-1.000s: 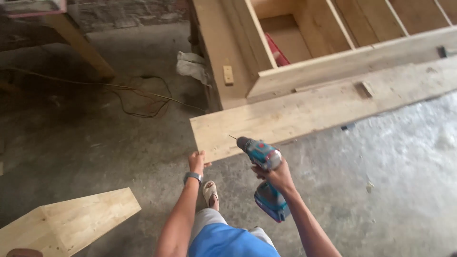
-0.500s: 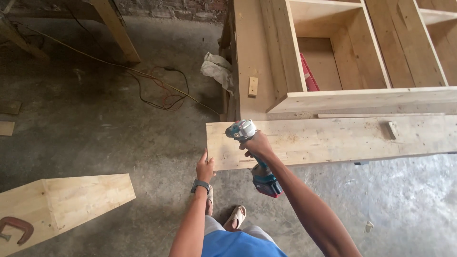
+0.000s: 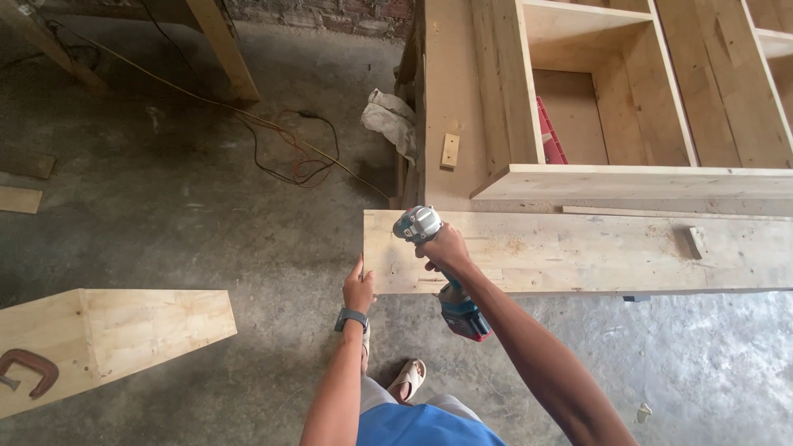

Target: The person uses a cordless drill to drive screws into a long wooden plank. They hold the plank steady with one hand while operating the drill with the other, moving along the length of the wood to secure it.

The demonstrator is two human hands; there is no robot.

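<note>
A long pale wooden plank (image 3: 595, 252) lies flat in front of a wooden cabinet frame (image 3: 628, 177). My left hand (image 3: 358, 289), with a watch on its wrist, grips the plank's near left corner. My right hand (image 3: 446, 248) holds a teal and red cordless drill (image 3: 438, 264), its nose pointing down onto the plank near the left end. The drill bit is hidden under the drill body. A small wooden block (image 3: 695, 241) rests on the plank further right.
Concrete floor (image 3: 206, 223) with a tangled cable (image 3: 289, 157) at the back. A second pale board (image 3: 116, 339) with a red clamp (image 3: 29, 367) lies at left. A white rag (image 3: 388, 116) sits beside the cabinet. Table legs (image 3: 223, 49) stand at top left.
My right hand swung the drill from pointing sideways off the plank's edge to pointing down onto its left end. My left hand stayed on the corner; the view levelled out.
</note>
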